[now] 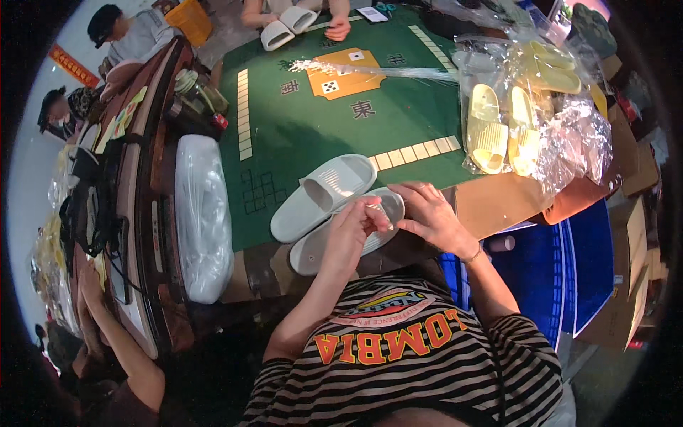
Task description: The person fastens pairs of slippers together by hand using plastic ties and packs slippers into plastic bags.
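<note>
A pair of grey slide slippers lies at the near edge of a green table mat. The left slipper [299, 211] rests flat, touched by neither hand. Over the right slipper [307, 255], my left hand [350, 231] is closed, its fingertips pinched around something small and whitish that I cannot make out. My right hand [435, 219] holds that slipper at its far end, fingers over the edge and thumb bent in toward the left fingertips. Part of the strap is hidden behind my hands.
Yellow slippers [486, 128] in clear plastic lie at the right. Thin clear strands with white ends [320, 67] spread across the green mat [284, 142]. A plastic-wrapped white bundle [203, 220] stands left. Opposite, a person's hands [338, 28] are near grey slippers [277, 34]. Blue crates [541, 263] stand lower right.
</note>
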### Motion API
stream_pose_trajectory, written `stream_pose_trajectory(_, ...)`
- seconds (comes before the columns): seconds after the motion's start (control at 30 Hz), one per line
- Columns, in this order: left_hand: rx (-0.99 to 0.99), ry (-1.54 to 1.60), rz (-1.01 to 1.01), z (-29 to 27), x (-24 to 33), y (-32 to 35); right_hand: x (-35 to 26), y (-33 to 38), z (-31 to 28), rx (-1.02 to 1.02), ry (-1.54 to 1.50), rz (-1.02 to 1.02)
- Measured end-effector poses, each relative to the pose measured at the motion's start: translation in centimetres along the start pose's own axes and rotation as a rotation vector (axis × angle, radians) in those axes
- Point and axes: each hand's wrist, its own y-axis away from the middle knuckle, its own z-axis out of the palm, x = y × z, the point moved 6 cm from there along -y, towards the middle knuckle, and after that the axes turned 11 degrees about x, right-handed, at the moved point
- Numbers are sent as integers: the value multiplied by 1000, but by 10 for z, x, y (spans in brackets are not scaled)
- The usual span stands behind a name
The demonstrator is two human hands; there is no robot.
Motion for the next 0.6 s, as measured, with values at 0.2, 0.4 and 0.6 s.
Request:
stream_pose_trajectory(0.2, 181, -260, -50, 6, -34, 1, -28, -14, 23, 59, -169, -70)
stream_pose_trajectory(0.4, -91, -328, -153, 8, -37, 2, 9, -9, 42, 31, -639, 552)
stream_pose_trajectory(0.6, 345, -590, 253, -62, 9, 28, 60, -15, 2, -96, -26, 294)
